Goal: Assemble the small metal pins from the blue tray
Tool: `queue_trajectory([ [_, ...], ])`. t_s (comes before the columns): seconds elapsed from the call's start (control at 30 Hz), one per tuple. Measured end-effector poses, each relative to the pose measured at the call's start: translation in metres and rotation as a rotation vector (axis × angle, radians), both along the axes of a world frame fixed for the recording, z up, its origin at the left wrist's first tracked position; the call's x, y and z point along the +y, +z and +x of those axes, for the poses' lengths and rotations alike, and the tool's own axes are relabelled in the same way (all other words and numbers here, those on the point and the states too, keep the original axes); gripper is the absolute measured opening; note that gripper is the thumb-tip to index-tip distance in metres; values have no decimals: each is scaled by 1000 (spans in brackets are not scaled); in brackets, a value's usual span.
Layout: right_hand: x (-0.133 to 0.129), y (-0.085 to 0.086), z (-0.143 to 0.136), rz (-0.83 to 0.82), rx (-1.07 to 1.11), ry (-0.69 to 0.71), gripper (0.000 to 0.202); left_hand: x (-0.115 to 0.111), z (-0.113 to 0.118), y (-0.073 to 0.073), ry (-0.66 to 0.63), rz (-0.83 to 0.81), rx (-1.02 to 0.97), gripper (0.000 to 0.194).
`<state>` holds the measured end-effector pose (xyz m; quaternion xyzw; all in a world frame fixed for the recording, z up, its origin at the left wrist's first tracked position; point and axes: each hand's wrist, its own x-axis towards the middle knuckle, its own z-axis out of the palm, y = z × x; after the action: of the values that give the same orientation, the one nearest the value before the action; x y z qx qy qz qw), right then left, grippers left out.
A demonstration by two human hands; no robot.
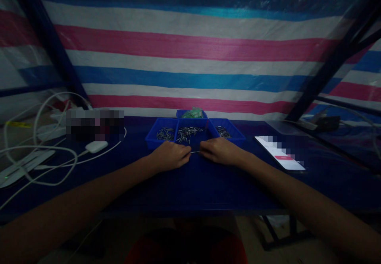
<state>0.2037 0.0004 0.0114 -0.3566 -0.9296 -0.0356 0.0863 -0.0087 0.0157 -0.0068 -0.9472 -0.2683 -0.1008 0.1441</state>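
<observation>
My left hand (pixel 171 156) and my right hand (pixel 220 151) face each other just above the blue table, fingers closed in a pinch. A thin, silvery metal pin (pixel 195 152) spans the small gap between them, one end in each hand's fingertips. Behind the hands stand blue plastic bins: the left bin (pixel 152 133) and the right bin (pixel 236 132) contain many small metal pins. More loose metal pins (pixel 188 132) are heaped between these two. A further blue bin (pixel 179 114) at the back holds green-tinted plastic bags (pixel 193 113).
A lit phone (pixel 281 155) lies on the table (pixel 190 192) at the right. White cables (pixel 68 153), a white charger (pixel 97 147) and a white power strip (pixel 26 164) crowd the left side. Blue metal posts (pixel 49 37) and a striped plastic sheet (pixel 190 49) enclose the back.
</observation>
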Motion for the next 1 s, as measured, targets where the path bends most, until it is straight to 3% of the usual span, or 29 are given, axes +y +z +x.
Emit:
queue_trajectory([
  [0.3,-2,2,-3,-26,5,-19,23,0,1,-1,11,15,-25,31],
  [0.63,0,1,0,18,57,-2,16,-2,2,2,42,-5,-9,38],
  [1.0,-1,2,-2,18,43,-1,17,-2,2,0,57,60,0,34],
])
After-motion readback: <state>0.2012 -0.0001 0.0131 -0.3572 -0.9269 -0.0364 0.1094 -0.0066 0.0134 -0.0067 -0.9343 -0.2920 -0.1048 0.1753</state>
